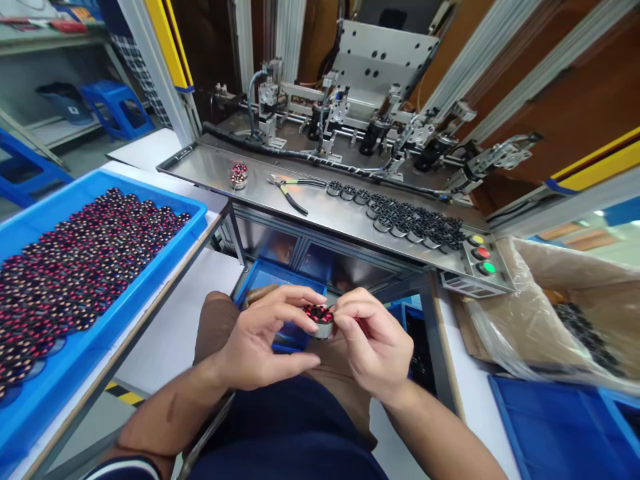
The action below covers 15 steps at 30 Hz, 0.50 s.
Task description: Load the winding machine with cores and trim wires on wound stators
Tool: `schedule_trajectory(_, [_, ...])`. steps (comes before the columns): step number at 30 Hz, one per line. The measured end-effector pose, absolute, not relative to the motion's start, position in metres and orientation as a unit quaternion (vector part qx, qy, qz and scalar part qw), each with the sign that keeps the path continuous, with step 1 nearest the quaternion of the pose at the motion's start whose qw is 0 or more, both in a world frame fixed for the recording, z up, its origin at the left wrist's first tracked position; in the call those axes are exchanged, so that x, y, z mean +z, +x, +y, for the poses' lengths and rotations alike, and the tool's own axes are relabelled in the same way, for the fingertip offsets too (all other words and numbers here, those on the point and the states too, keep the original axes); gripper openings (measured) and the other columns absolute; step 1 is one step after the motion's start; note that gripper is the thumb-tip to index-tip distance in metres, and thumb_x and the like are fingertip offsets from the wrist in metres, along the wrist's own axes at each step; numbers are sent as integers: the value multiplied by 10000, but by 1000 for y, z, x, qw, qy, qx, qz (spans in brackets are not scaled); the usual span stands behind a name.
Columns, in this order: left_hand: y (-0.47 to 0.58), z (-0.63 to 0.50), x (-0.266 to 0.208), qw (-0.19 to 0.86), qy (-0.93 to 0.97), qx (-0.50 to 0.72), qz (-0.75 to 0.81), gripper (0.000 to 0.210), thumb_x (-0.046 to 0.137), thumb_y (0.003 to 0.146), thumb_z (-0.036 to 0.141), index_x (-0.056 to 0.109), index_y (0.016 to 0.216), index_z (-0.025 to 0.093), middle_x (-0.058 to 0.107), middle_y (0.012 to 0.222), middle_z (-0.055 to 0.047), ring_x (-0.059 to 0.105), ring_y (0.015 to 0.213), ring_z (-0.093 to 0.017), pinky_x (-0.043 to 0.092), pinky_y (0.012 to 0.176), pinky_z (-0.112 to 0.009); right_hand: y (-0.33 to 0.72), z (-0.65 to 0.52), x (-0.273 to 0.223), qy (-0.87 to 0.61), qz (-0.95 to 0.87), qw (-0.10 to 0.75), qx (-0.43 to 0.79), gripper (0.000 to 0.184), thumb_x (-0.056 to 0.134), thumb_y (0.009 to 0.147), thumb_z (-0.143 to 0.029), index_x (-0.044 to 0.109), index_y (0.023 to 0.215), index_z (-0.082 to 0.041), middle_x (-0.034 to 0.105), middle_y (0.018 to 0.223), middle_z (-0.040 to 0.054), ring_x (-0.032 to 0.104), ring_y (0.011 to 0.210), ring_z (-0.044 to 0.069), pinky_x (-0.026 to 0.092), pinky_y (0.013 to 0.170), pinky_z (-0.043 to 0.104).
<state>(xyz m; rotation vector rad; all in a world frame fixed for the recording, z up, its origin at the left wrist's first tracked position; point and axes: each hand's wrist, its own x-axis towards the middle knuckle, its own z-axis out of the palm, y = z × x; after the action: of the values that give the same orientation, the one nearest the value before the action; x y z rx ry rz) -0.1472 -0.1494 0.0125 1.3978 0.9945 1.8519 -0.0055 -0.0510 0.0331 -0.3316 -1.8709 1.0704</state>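
Over my lap I hold a small round motor stator [321, 320] with a silvery rim and red copper windings on top. My left hand [273, 333] grips it from the left, fingers over its top edge and the thumb lower down. At its right side my right hand [370, 337] has thumb and index finger pinched together; what lies between those fingertips is too small to make out. On the metal bench ahead lie side cutters [293, 190] with yellow-black handles. Left of them stand two wound stators [239, 177], and to the right are rows of black unwound stators [405, 217].
A blue tray [193, 223] full of wound stators stands at left. Behind the bench rises a winding machine [370, 130]; a button box [483, 257] sits at its right end. A plastic-lined carton [565, 300] and blue bins [555, 420] are at right.
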Motion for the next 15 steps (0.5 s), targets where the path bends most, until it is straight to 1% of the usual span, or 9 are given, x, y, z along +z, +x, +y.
schedule_trajectory(1, [-147, -148, 11, 362, 481, 716, 353, 453, 873, 678, 219, 662, 1078, 228, 667, 1204, -91, 638, 1144, -226, 521, 995, -352, -3, -49, 35, -114, -784, 471, 389, 139, 579, 897, -81, 629, 832, -194, 620, 692, 14, 605, 650, 142, 524, 582, 272])
schedule_trajectory(2, [-146, -147, 10, 423, 430, 723, 337, 500, 888, 658, 317, 656, 1090, 221, 685, 1161, -91, 663, 1096, -226, 543, 952, -340, -1, -47, 37, -94, -804, 473, 347, 140, 585, 886, -61, 626, 861, -192, 632, 715, 20, 618, 671, 144, 537, 595, 272])
schedule_trajectory(4, [-146, -143, 10, 556, 342, 689, 315, 509, 817, 700, 510, 662, 1048, 172, 732, 972, -89, 725, 878, -202, 592, 762, -286, 3, -43, 38, -60, -839, 463, 279, 147, 596, 875, -40, 621, 910, -180, 654, 767, 42, 643, 706, 148, 560, 605, 263])
schedule_trajectory(6, [-147, -140, 12, 670, 292, 616, 293, 498, 704, 780, 597, 673, 929, 123, 736, 776, -84, 723, 653, -175, 567, 563, -232, 5, -41, 39, -36, -860, 451, 234, 146, 593, 882, -34, 621, 949, -161, 665, 805, 65, 661, 733, 151, 580, 617, 257])
schedule_trajectory(7, [-147, -139, 13, 705, 277, 589, 282, 495, 689, 795, 596, 673, 889, 110, 736, 731, -87, 716, 599, -172, 547, 509, -216, 6, -40, 39, -23, -864, 452, 222, 143, 585, 889, -36, 621, 963, -152, 665, 813, 72, 667, 744, 154, 590, 627, 262])
schedule_trajectory(9, [-147, -139, 15, 723, 253, 577, 282, 446, 749, 775, 526, 680, 891, 101, 752, 741, -97, 734, 620, -186, 544, 501, -201, 8, -38, 40, -1, -864, 457, 211, 143, 574, 896, -39, 623, 980, -144, 660, 814, 74, 674, 767, 166, 608, 654, 286])
schedule_trajectory(12, [-145, -141, 16, 684, 241, 619, 303, 398, 833, 727, 394, 695, 972, 113, 773, 798, -92, 758, 698, -202, 570, 556, -207, 10, -33, 43, 19, -864, 452, 222, 188, 624, 856, -28, 637, 988, -161, 653, 805, 56, 675, 782, 181, 618, 680, 322])
schedule_trajectory(14, [-144, -143, 16, 653, 253, 647, 303, 384, 842, 723, 353, 699, 999, 126, 780, 820, -93, 762, 716, -207, 581, 574, -219, 12, -29, 44, -2, -856, 452, 251, 309, 705, 818, -65, 635, 1092, -190, 660, 896, 68, 674, 832, 198, 620, 695, 344])
schedule_trajectory(15, [-143, -144, 15, 640, 261, 657, 301, 377, 840, 729, 344, 700, 1008, 132, 784, 838, -99, 763, 722, -207, 586, 584, -226, 13, -27, 44, -22, -843, 459, 280, 428, 754, 799, -116, 607, 1189, -214, 655, 992, 88, 673, 881, 213, 621, 693, 353])
